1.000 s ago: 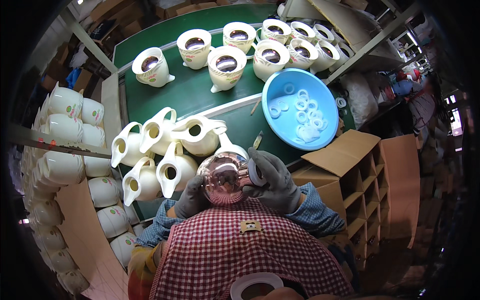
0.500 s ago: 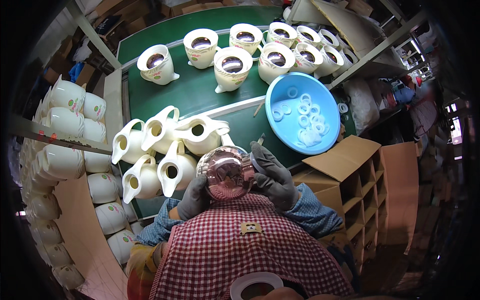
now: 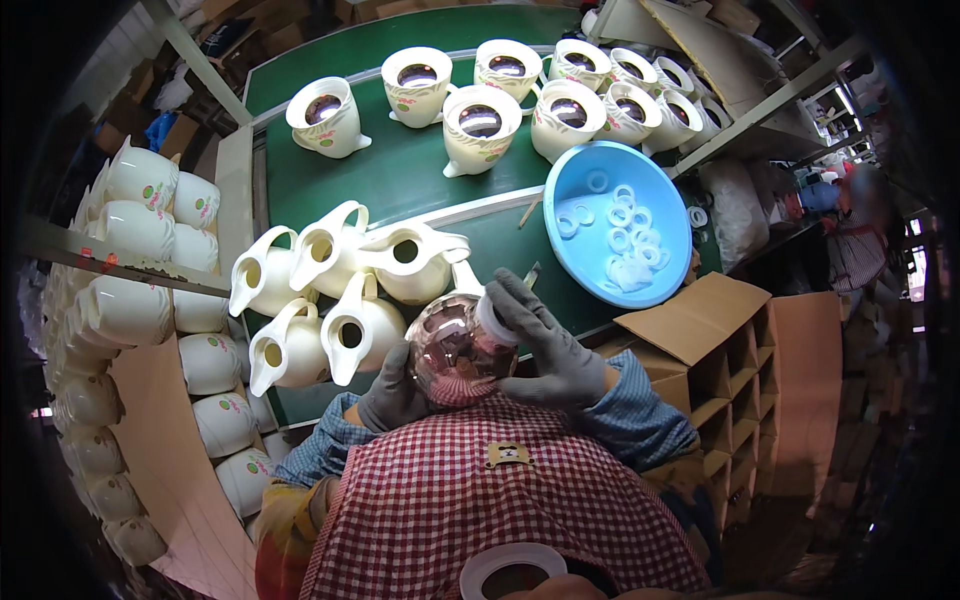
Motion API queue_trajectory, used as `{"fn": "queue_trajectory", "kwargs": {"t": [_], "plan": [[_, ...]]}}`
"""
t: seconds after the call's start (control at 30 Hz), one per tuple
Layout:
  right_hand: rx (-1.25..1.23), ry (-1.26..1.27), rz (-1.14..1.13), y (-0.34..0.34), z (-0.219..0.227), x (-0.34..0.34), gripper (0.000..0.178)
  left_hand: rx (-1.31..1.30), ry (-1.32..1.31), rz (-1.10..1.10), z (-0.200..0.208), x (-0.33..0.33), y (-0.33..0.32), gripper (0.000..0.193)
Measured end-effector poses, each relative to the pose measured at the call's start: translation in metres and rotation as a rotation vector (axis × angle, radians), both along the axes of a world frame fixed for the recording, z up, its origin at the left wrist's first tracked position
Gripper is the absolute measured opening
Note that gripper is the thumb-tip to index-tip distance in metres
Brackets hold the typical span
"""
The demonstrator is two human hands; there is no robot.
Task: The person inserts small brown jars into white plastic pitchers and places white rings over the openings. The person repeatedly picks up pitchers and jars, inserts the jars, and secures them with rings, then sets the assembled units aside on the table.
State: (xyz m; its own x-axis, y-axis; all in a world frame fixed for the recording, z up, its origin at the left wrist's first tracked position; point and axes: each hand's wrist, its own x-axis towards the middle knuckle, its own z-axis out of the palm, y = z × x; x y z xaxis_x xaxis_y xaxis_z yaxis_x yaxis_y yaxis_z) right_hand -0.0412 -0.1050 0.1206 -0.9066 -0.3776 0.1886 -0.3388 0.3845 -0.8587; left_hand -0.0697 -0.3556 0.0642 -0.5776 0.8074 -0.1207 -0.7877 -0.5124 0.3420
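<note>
A shiny, mirror-like glass flask liner is held against my checked apron, tilted with its neck to the right. My left hand, in a grey glove, grips the rounded body from the left. My right hand, also gloved, presses its fingers on a white plastic ring at the neck. How far the ring goes over the neck is partly hidden by the fingers. Just beyond my left hand lie several cream jug tops with handles and spouts. A blue bowl with loose white rings stands beyond my right hand.
Several cream jug bodies with liners inside stand on the green bench. More cream bodies are stacked at the left, behind a metal rail. An open, divided cardboard box stands close to my right arm.
The liner has turned slightly and its neck shows the white ring more plainly. My right fingers have moved up and over the ring. The view has shifted a little.
</note>
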Motion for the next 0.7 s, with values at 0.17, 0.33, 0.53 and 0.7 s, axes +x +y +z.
{"fn": "queue_trajectory", "kwargs": {"t": [0.17, 0.33, 0.53, 0.7], "plan": [[0.212, -0.069, -0.14, 0.017, -0.042, -0.023, 0.108, -0.136, 0.055, 0.172, -0.002, -0.017, -0.029, 0.103], [0.68, -0.265, -0.113, -0.033, -0.078, -0.017, 0.12, -0.16, 0.204, 0.319, -0.026, -0.031, -0.082, 0.08], [0.536, 0.016, -0.276, -0.022, -0.079, -0.013, 0.089, -0.27, 0.228, 0.352, -0.017, -0.028, -0.067, 0.073], [-0.167, -0.095, -0.36, 0.079, 0.032, 0.015, 0.114, -0.235, 0.195, 0.365, -0.016, -0.026, -0.071, 0.074]]}}
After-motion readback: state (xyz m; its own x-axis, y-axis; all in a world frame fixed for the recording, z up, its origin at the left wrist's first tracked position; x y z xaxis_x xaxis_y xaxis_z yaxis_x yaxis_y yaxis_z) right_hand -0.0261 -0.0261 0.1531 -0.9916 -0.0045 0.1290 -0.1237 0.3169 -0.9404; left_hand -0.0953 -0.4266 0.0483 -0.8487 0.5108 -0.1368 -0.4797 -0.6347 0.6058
